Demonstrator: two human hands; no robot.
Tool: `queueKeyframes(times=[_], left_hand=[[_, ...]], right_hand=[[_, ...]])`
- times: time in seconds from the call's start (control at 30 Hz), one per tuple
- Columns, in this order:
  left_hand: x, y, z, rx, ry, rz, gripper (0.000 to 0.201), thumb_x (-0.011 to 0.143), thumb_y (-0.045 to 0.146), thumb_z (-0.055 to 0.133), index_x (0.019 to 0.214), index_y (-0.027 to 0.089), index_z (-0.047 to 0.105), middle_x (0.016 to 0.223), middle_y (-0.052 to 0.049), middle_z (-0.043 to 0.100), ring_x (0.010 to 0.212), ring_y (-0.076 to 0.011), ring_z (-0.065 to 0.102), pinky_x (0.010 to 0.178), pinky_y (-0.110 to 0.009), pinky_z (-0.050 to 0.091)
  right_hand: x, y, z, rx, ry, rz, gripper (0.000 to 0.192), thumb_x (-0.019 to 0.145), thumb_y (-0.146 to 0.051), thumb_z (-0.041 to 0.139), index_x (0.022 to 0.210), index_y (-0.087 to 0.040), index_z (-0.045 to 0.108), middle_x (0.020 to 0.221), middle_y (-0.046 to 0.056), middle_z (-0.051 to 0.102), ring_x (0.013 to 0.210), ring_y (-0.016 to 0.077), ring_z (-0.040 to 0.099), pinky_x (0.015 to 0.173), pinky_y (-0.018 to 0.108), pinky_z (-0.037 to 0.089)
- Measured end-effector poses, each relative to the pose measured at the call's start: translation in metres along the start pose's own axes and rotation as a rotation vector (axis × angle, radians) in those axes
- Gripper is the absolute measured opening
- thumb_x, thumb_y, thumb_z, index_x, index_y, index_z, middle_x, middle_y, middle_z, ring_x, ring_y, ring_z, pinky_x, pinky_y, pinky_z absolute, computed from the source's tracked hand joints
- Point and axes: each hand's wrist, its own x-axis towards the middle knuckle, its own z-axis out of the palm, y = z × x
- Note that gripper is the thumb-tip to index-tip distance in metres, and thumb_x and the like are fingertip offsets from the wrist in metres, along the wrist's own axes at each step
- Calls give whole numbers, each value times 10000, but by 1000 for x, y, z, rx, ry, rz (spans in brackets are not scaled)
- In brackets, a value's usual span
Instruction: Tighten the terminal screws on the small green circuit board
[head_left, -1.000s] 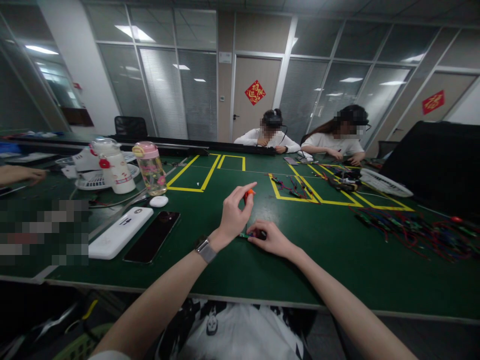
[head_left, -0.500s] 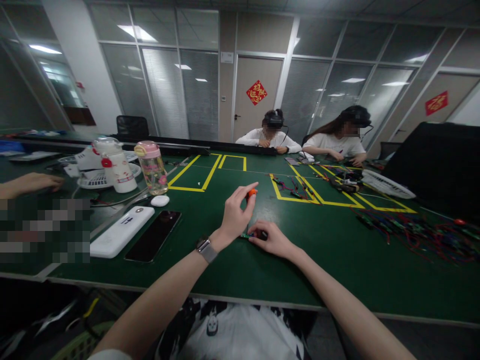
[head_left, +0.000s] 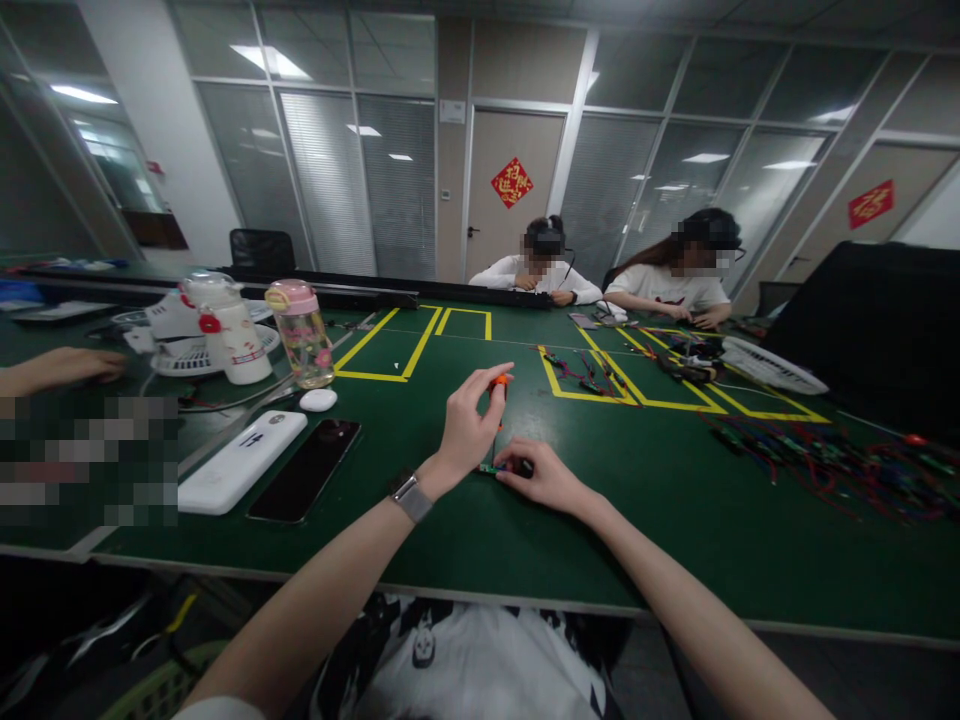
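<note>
My left hand (head_left: 466,425) is raised just above the green table (head_left: 645,530), pinching the orange handle of a small screwdriver (head_left: 498,383) between thumb and fingertips. The shaft points down toward a small green and black part (head_left: 495,468) on the table. My right hand (head_left: 544,477) lies flat on the table and pins that part with its fingertips. A watch sits on my left wrist.
A black phone (head_left: 306,482), a white power bank (head_left: 241,461) and a white earbud case (head_left: 318,400) lie to the left. Two bottles (head_left: 301,333) stand behind them. Coloured wires (head_left: 825,460) pile at the right. Two people sit across the table; another person's hand (head_left: 64,365) rests far left.
My left fingers have shifted slightly on the orange handle, as if turning it. My right hand has stayed put on the small part.
</note>
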Motion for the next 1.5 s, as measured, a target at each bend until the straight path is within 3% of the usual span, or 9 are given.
queueKeyframes(times=[0.23,0.5,0.73,0.93,1.2,1.37,1.5], left_hand=[[1,2,-1,95,69,46,92,872,164,578,924,180,653,859,-19,578,800,-137,556,761,-266,465],[0,0,-1,-26,-11,-4,307,973,171,390,1214,210,576,1085,-56,643,1000,-149,598,882,-296,467],[0,4,-1,99,53,39,155,883,222,599,1017,193,670,884,-26,595,822,-142,573,770,-271,472],[-1,2,0,30,-28,21,325,975,187,390,1244,218,569,1089,-61,638,1015,-162,594,891,-317,474],[0,2,-1,124,65,40,174,890,234,589,1041,200,668,882,-24,585,807,-137,564,765,-265,474],[-2,1,-1,54,-17,37,317,975,188,388,1222,212,586,1050,-58,626,985,-156,587,876,-301,467],[-2,0,1,53,5,20,300,950,196,462,1229,208,572,1026,-52,642,927,-154,601,838,-295,479]], right_hand=[[0,-1,0,-15,4,-3,108,783,-155,666,884,-158,706,722,7,566,638,127,538,610,243,423],[0,1,0,0,-2,-18,107,790,-157,662,889,-159,701,754,17,585,656,133,546,627,248,432],[0,-1,0,-4,1,0,103,786,-160,659,880,-162,701,739,13,578,636,130,542,611,247,431],[0,-2,-1,5,-4,2,103,785,-155,657,880,-166,696,760,14,589,651,130,545,622,248,439],[0,-1,0,3,5,7,97,780,-150,662,870,-156,697,733,7,570,626,121,529,598,239,424],[0,-1,0,14,-3,2,108,788,-151,656,888,-153,698,750,16,584,639,125,537,606,244,428],[0,-2,0,9,-4,4,103,789,-154,655,883,-159,697,752,16,589,643,127,538,611,247,433]])
